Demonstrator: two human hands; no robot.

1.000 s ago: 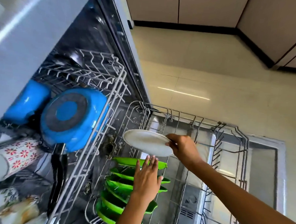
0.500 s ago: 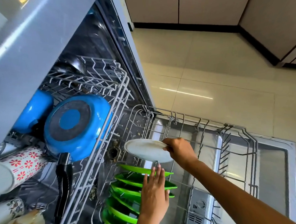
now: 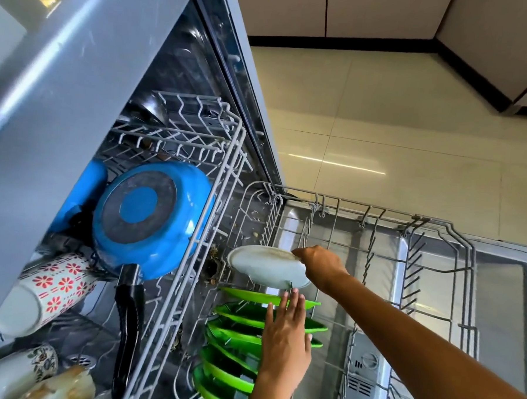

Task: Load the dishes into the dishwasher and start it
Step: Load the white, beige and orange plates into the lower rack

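The dishwasher (image 3: 88,77) stands open on my left, its door (image 3: 495,303) dropped flat beneath my arms. The upper rack (image 3: 193,241), up and to the left of my grip, carries a blue pan (image 3: 151,218) turned bottom-up, its black handle pointing back toward me, and a flowered mug (image 3: 49,292) lying on its side. The lower rack (image 3: 377,211) is pulled out over the door, and most of it, to the right of my hands, has bare tines.

I am still on the loading step, and starting the machine is a long way off. My right hand (image 3: 321,265) pinches the near rim of a white plate (image 3: 268,266), which hangs tilted above the rack, just beyond a row of green plates (image 3: 243,335) already standing in their slots. My left hand (image 3: 286,331) is spread flat with straight fingers, its tips reaching up to the white plate's lower edge (I cannot tell whether they quite touch it).

Next, I judge, the plate must tip upright and slide down between the free tines beyond the foremost green plate, my left hand steadying it so the edge does not skid off the wire.
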